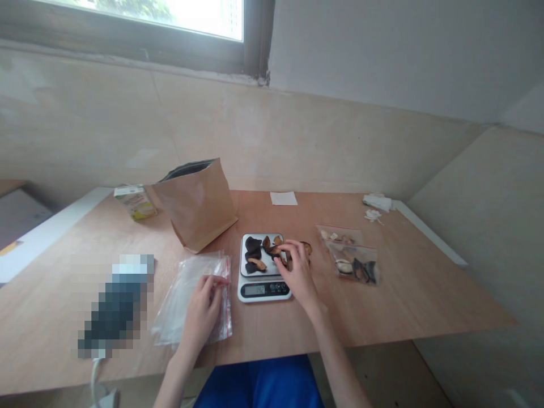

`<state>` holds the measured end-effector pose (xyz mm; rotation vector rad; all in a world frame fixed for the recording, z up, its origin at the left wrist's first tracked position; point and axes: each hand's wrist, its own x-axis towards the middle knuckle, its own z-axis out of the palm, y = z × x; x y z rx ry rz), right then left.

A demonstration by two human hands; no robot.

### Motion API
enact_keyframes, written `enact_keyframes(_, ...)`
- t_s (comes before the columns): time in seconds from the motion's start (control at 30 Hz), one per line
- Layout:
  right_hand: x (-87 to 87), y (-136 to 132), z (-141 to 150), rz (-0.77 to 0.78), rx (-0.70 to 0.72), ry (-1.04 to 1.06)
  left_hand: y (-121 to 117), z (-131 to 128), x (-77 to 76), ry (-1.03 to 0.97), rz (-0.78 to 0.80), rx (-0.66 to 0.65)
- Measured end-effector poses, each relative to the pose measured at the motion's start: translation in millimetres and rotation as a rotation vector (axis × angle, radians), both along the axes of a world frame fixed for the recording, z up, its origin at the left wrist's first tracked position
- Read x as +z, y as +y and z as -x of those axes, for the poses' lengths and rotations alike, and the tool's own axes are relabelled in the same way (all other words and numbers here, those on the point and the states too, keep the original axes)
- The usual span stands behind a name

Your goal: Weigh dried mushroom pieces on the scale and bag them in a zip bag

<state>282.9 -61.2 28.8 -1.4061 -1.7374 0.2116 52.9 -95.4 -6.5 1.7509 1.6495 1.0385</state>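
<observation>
My left hand rests on a clear resealable plastic bag, its fingers at the bag's red-edged right side. My right hand is curled over the right end of a digital kitchen scale. Its fingertips are among dark dried slices, possibly mushroom, on the steel pan. I cannot tell whether they pinch one. Another slice lies on the table just past the hand. The scale's readout is too small to read.
A kraft paper bag stands open at the back of the plywood table. Beside it lies a small carton. Two small plastic bags of dried slices lie right of the scale. A pixelated object lies at the left.
</observation>
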Motion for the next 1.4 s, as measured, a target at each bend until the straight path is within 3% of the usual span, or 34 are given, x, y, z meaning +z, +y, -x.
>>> enact_keyframes(0.23, -3.0, -2, -7, 0.139, 0.092, 0.154, -1, 0, 0.9, 0.008, -0.023, 0.004)
enact_keyframes(0.37, 1.9, 1, 0, 0.143, 0.123, 0.161, -1, 0, 1.5, 0.007, -0.016, 0.001)
enact_keyframes(0.53, 8.0, 13, -9, 0.087, 0.059, 0.189, -1, 0, 2.8, 0.007, -0.018, -0.001)
enact_keyframes(0.83, -18.6, 38, -30, 0.180, 0.117, 0.126, -1, -1, 3.1, -0.001, 0.007, -0.011)
enact_keyframes(1.17, -19.8, 46, -21, 0.209, 0.116, 0.151, -1, 0, 1.6, 0.012, 0.000, -0.007)
enact_keyframes(1.3, -18.5, 50, -22, 0.209, 0.069, 0.204, -1, 0, 1.4, 0.016, -0.006, -0.005)
enact_keyframes(1.4, -15.6, 56, -34, 0.183, -0.059, 0.230, 0, 0, 0.9, 0.019, -0.011, -0.007)
